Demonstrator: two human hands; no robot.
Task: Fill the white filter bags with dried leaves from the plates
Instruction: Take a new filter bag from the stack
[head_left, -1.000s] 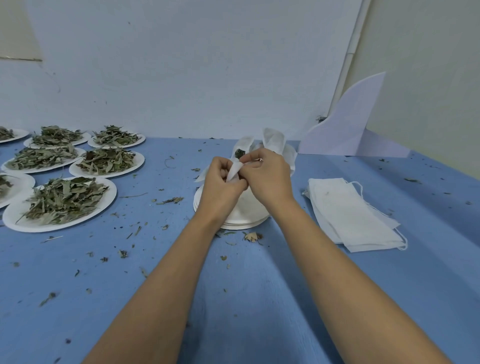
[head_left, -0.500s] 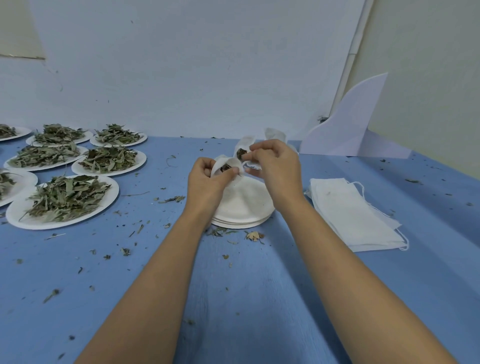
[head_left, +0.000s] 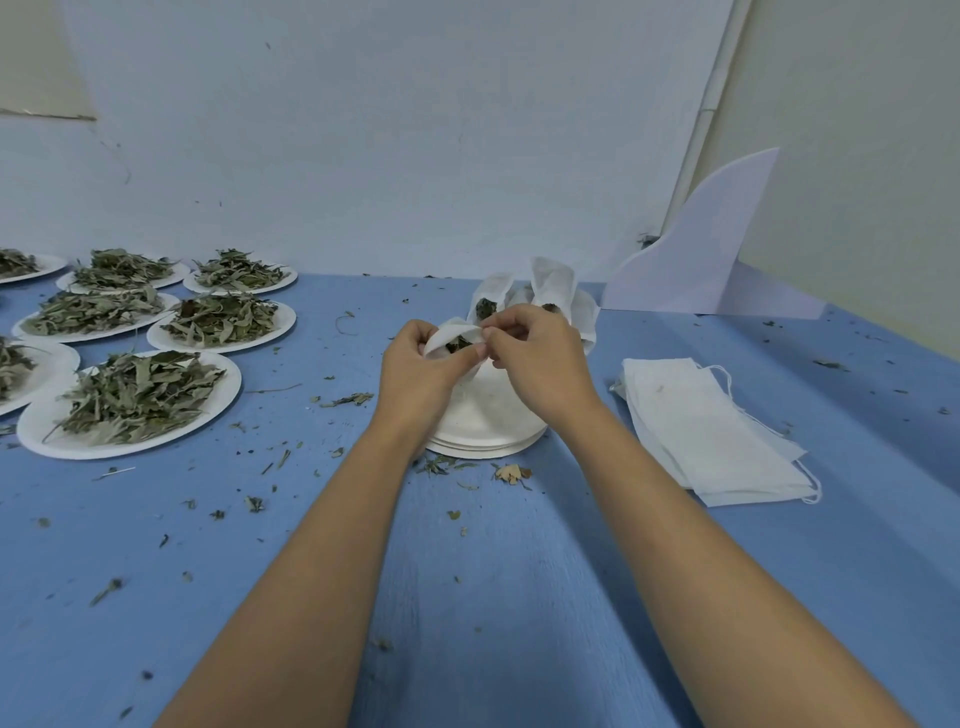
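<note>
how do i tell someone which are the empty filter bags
On the blue table, find the stack of white plates at the centre. Just right of it lies the pile of filter bags; unlike the filled bags standing behind the plates, these are flat and leafless.

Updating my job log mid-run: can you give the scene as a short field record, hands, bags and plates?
left hand: pinches filter bag rim
right hand: pinches same rim, opposite side
filter bag: open, dark leaves inside, above plate stack
filled bags: upright behind the hands
empty bags: flat pile, right of stack
leaf plates: heaped, table left side
</note>
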